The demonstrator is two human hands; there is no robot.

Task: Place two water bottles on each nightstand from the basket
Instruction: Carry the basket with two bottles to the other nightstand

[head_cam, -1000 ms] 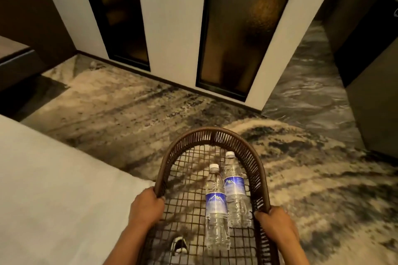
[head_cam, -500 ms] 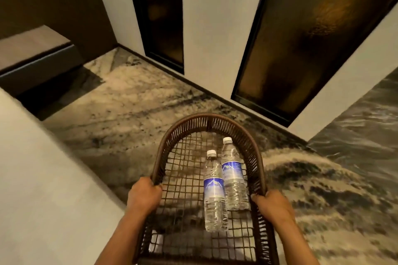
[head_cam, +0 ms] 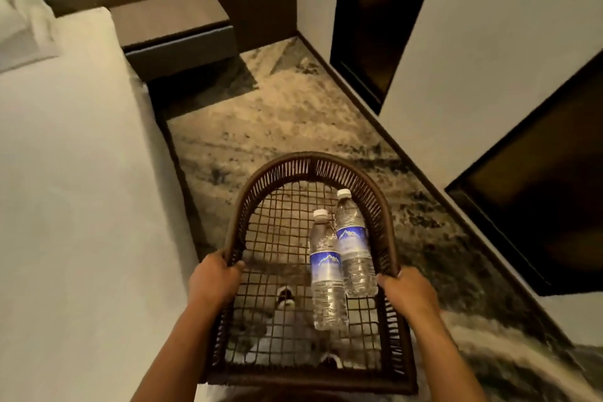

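A dark brown wicker basket (head_cam: 308, 164) with an open grid floor is carried in front of me. My left hand (head_cam: 212, 277) grips its left rim and my right hand (head_cam: 406, 289) grips its right rim. Two clear water bottles with blue labels and white caps lie side by side on the basket's right half: the nearer bottle (head_cam: 326, 274) and, right of it, the farther bottle (head_cam: 354, 245). A brown nightstand (head_cam: 169, 19) with a bare top stands ahead at the upper left, beside the bed.
A white bed (head_cam: 75, 192) fills the left side, with a pillow (head_cam: 19, 19) at the top left. Patterned carpet (head_cam: 277, 114) runs between bed and wall. The white wall on the right has dark glass panels (head_cam: 375, 16). My shoes show through the basket floor.
The view has swung left and moved forward along the bed. The nightstand is now nearer and more central. Both hands keep their grip and the bottles lie as before.
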